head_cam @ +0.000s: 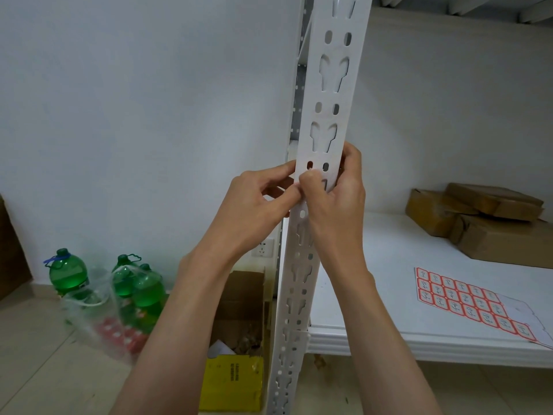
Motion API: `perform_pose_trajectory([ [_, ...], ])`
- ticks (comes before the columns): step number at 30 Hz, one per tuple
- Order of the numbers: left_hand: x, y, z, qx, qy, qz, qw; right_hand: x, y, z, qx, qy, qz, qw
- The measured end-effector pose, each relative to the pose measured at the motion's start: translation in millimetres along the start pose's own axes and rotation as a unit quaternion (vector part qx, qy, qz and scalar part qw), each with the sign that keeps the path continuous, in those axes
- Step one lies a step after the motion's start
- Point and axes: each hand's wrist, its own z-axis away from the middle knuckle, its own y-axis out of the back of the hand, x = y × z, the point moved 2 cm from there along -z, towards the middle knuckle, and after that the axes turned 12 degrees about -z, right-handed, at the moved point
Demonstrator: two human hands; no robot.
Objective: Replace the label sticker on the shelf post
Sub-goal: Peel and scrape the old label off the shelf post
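A white slotted shelf post [330, 94] runs up the middle of the view. Both hands meet on it at mid height. My left hand [263, 202] reaches in from the left, its thumb and fingers curled against the post's left edge. My right hand [338, 193] wraps the post from the right, thumb pressed on the front face beside a small grey mark. Any sticker on the post is hidden under the fingers. A sheet of red-bordered label stickers [475, 304] lies on the white shelf [389, 259] at the right.
Brown parcels [484, 217] are stacked at the back right of the shelf. On the floor left of the post stand green bottles [68, 274] in a clear bag, an open cardboard box [242, 304] and a yellow box [233, 384]. A wall socket [263, 248] sits behind.
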Motion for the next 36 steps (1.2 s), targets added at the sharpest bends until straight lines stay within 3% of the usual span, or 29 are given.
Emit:
perform_pose_trajectory([
  [8, 0, 0, -2, 0.016, 0.005, -0.033, 0.999, 1, 11, -1, -0.035, -0.058, -0.051, 0.996],
  [19, 22, -6, -7, 0.156, 0.016, -0.106, 0.982, -3, 21, 3, -0.047, -0.101, -0.099, 0.989],
  [36, 18, -15, -10, 0.130, -0.015, -0.048, 0.990, 0, 23, 2, -0.036, -0.105, -0.105, 0.988],
])
